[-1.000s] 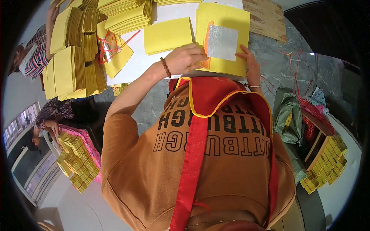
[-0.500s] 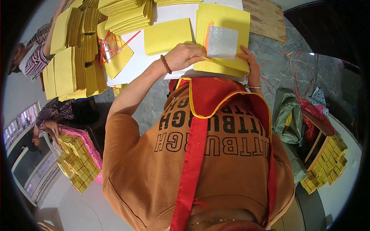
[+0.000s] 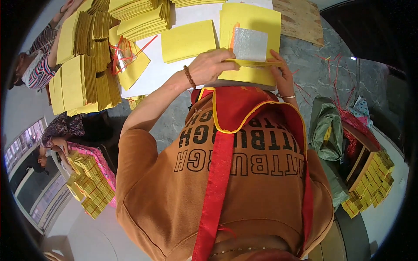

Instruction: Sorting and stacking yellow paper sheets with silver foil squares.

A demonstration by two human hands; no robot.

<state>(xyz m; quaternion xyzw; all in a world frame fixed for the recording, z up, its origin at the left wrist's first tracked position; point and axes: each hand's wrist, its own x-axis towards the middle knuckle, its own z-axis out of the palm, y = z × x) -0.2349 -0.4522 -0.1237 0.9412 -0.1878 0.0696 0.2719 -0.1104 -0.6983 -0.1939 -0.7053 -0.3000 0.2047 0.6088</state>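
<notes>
At the near edge of the white table (image 3: 150, 65) lies a stack of yellow paper sheets (image 3: 254, 77). The top yellow paper sheet (image 3: 252, 17) bears a silver square (image 3: 251, 43) with an orange streak along its left side. Its near edge is lifted and bent up in a narrow strip. My left hand (image 3: 213, 66) pinches the left end of that strip, thumb below and fingers above. At the strip's right end, my right hand (image 3: 283, 74) has its fingers closed around the edge. Left of the stack is a flat yellow folded bundle (image 3: 189, 41).
Tall piles of folded yellow paper (image 3: 74, 80) crowd the table's left side, with red ties (image 3: 124, 54) beside them. A co-worker in a striped sleeve (image 3: 41, 71) reaches in at far left. A plywood board (image 3: 300, 21) adjoins the table; a green bag (image 3: 326, 130) stands at right.
The near edge of the top sheet has been raised and bent away from me. My left hand has moved slightly left and grips the strip; my right hand stays at its right end.
</notes>
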